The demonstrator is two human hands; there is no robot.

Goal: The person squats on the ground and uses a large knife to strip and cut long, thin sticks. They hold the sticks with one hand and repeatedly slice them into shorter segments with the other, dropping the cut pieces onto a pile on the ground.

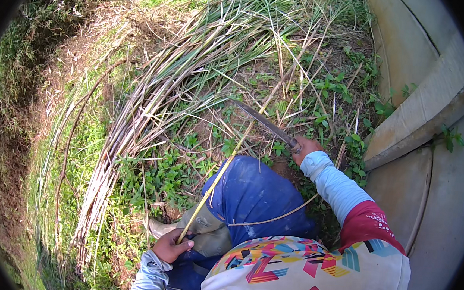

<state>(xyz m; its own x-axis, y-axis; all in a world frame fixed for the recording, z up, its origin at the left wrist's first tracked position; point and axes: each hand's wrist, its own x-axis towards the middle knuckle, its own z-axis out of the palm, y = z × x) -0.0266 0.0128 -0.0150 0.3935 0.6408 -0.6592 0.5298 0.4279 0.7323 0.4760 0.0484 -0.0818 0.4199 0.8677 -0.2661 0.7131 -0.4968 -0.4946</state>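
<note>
Low by my boot, my left hand (173, 245) is closed round the lower end of a long yellowish stalk (220, 172). The stalk slants up and away across my blue trouser leg, its far part reaching over the ground litter. My right hand (304, 149) grips the handle of a machete (267, 124) with a long dark blade. That blade points up and to the left and crosses over the stalk; whether the two touch I cannot tell. A thin dry stem (275, 218) lies over my thigh.
A big bundle of cut stalks (153, 100) with green leaves lies along the ground on my left. Concrete slabs (416, 127) stand close on my right. Low green weeds (159, 174) and a brown bent branch (79, 114) are nearby.
</note>
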